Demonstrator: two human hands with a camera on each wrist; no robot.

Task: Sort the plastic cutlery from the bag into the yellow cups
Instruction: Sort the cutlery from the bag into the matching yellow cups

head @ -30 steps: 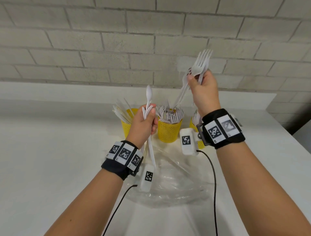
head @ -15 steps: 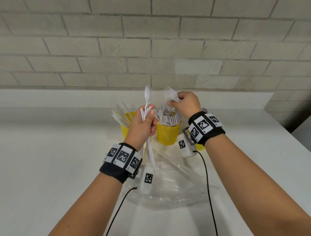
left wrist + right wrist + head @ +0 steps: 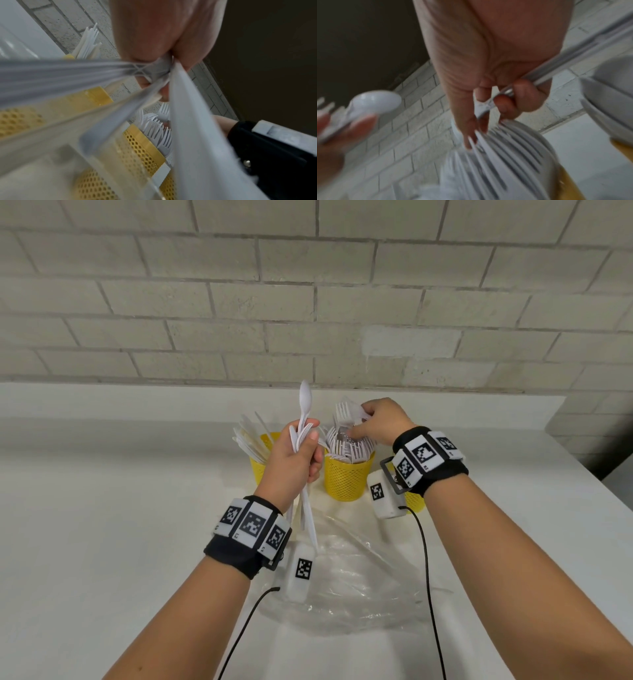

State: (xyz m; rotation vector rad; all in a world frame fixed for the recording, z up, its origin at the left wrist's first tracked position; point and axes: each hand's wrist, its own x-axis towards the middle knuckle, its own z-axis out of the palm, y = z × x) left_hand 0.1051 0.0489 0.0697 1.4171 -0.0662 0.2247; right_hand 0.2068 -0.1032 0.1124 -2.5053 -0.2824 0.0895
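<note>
My left hand (image 3: pixel 294 460) grips a bunch of white plastic cutlery (image 3: pixel 305 474) upright, a spoon bowl (image 3: pixel 305 400) sticking out on top; the grip shows close up in the left wrist view (image 3: pixel 154 67). My right hand (image 3: pixel 380 422) holds white forks (image 3: pixel 346 412) just over the middle yellow mesh cup (image 3: pixel 346 477), which is full of forks. In the right wrist view its fingers (image 3: pixel 513 100) curl round the fork handles. The left yellow cup (image 3: pixel 260 463) holds knives. A third yellow cup (image 3: pixel 414 501) is mostly hidden behind my right wrist.
A crumpled clear plastic bag (image 3: pixel 359 570) lies on the white table (image 3: pixel 102 525) in front of the cups. A grey brick wall (image 3: pixel 308 302) stands behind. Cables run from both wrist cameras toward me. The table's right edge (image 3: pixel 596 474) is close.
My right hand has come down from high up with the forks to the middle cup's rim. My left hand has stayed put with its bunch.
</note>
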